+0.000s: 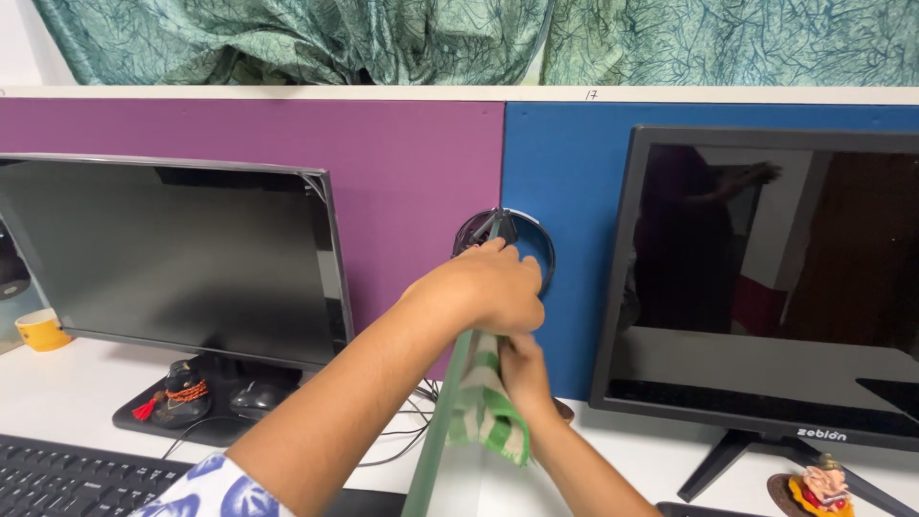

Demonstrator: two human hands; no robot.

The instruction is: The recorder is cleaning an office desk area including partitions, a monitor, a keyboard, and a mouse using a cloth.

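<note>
Up near the top of a tall glass panel (450, 421) the left hand (488, 287) is curled over, fingers folded down onto the upper end of the pane where it meets a round dark ring-shaped fitting (531, 239) — whether the fingertips pinch the glass edge or only press against it cannot be told, since the knuckles hide them. Just below and slightly to the right, the right hand (525, 369) is closed around a green-and-white striped cloth (486, 407), bunched against the face of the pane and touching it.

The panel's long axis runs nearly upright, leaning a little rightward as it rises from the bottom edge of the view to the left hand. Both hands sit on the same edge, one stacked over the other — left above, right below — so the cloth lies directly under the left hand and along the glass. The left forearm crosses in from the lower left, over a blue-and-white patterned sleeve (215, 488); the right forearm comes up from the bottom centre.

Outward from there: a purple partition board (402, 163) and a blue partition board (574, 182) meet just behind the hands. A dark monitor (172, 258) stands to the left, another monitor (766, 287) to the right, both switched off. On the white desk (67, 393) lie a black keyboard (67, 474), a mouse (254, 394), and a small yellow cup (40, 330) far left.
</note>
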